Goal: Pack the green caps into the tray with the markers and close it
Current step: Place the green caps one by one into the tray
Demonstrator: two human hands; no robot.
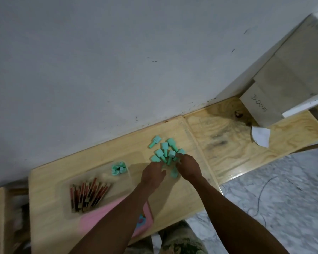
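Note:
A loose pile of green caps (165,151) lies on the wooden table (173,195) near the wall. My left hand (152,173) and my right hand (188,165) both rest at the pile's near edge, fingers curled among the caps; one green cap (173,173) shows between them. What each hand grips is hidden. To the left sits a clear tray (66,198) holding red and dark markers (88,195) and a few green caps (118,168) at its far end. A pink lid (92,220) lies under my left forearm.
A grey wall runs along the table's far edge. A second wooden panel (246,143) on the right carries a cardboard box (261,109) and a white paper scrap (261,135). Marble floor lies at the lower right.

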